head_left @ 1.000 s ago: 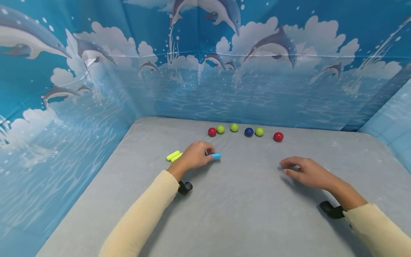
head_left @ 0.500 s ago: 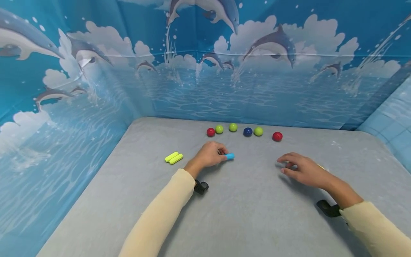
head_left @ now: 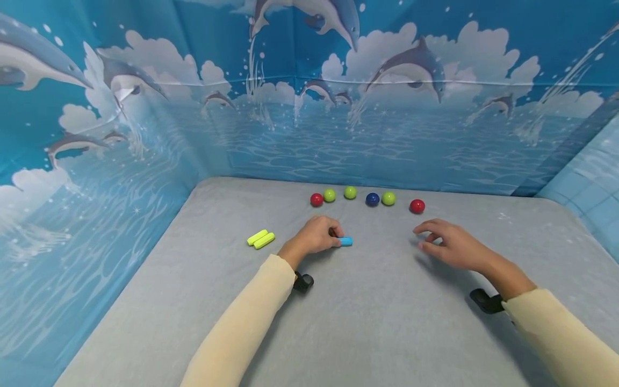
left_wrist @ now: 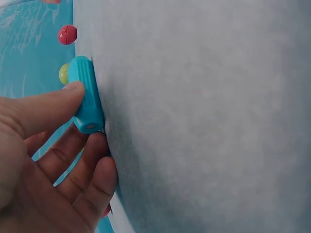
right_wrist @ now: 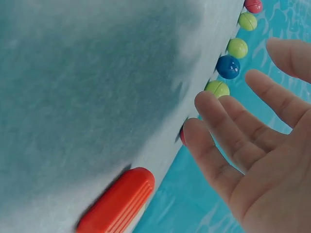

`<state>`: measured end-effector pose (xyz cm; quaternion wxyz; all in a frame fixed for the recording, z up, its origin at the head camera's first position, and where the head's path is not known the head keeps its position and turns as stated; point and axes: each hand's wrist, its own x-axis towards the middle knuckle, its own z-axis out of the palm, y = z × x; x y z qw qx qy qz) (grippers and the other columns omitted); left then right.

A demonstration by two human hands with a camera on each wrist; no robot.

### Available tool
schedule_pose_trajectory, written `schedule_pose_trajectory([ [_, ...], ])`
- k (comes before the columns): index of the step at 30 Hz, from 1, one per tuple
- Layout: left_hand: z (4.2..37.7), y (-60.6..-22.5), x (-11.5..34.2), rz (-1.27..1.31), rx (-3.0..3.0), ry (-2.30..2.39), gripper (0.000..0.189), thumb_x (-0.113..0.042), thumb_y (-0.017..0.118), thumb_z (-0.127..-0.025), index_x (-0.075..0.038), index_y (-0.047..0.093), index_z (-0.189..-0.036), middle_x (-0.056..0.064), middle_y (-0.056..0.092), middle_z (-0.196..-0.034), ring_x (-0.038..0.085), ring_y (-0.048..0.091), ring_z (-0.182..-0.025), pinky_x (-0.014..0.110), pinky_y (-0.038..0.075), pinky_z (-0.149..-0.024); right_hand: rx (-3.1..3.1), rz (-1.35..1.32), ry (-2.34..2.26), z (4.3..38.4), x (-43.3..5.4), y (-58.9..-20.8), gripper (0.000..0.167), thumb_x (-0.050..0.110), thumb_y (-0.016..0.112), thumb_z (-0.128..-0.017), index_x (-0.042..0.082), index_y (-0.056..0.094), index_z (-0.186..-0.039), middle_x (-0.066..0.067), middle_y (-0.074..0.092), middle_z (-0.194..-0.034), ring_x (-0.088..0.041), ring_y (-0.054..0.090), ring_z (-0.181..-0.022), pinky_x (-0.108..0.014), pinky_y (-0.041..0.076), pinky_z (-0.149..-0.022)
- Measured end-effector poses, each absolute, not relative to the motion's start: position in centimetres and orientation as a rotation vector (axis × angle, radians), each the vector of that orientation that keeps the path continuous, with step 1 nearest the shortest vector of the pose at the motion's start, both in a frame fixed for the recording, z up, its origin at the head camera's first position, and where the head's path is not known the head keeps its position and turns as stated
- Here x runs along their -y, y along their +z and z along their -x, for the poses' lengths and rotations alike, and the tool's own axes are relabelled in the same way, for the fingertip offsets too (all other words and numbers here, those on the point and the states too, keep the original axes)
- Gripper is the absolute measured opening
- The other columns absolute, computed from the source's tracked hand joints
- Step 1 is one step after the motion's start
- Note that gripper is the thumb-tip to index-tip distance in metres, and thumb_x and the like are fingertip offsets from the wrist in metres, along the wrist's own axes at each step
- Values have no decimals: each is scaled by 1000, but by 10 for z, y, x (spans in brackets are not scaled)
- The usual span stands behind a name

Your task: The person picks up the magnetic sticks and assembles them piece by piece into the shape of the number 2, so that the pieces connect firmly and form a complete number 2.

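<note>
My left hand pinches a short blue ribbed plastic stick with thumb and fingers, close over the grey cloth. In the left wrist view the thumb presses the side of the same blue stick, whose near end shows a small round mark. To the left of that hand lie two yellow-green sticks side by side. My right hand hovers over the cloth at the right, its fingers relaxed and holding nothing. Near it, the right wrist view shows a red ribbed stick, hidden in the head view.
Along the back of the grey cloth surface sits a row of small balls: a red ball, several green balls, a dark blue ball and another red ball. A dolphin-print curtain stands behind.
My left hand has moved right with the blue stick, uncovering the yellow-green sticks, then lowered slightly. The right hand has shifted a little left and away from me.
</note>
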<state>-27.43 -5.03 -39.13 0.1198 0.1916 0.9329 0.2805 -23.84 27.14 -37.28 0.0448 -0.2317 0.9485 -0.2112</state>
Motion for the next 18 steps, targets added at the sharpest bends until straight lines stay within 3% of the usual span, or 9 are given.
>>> schedule_pose_trajectory([
  [11, 274, -392, 49, -504, -2715, 829, 5, -18, 72, -91, -13, 74, -94, -1, 72, -96, 11, 58, -87, 25, 46, -79, -2935, 707, -615, 273, -252, -358, 37, 13, 62, -95, -1, 61, -129, -23, 63, -128, -38, 63, -111, -56, 52, -91],
  [18, 273, -391, 48, -502, -2713, 843, 5, -16, 72, -91, -13, 75, -94, 0, 72, -96, 12, 57, -88, 27, 47, -81, -2988, 701, -563, 299, -235, -357, 37, 12, 57, -97, -1, 59, -132, -23, 65, -121, -37, 61, -98, -52, 50, -82],
])
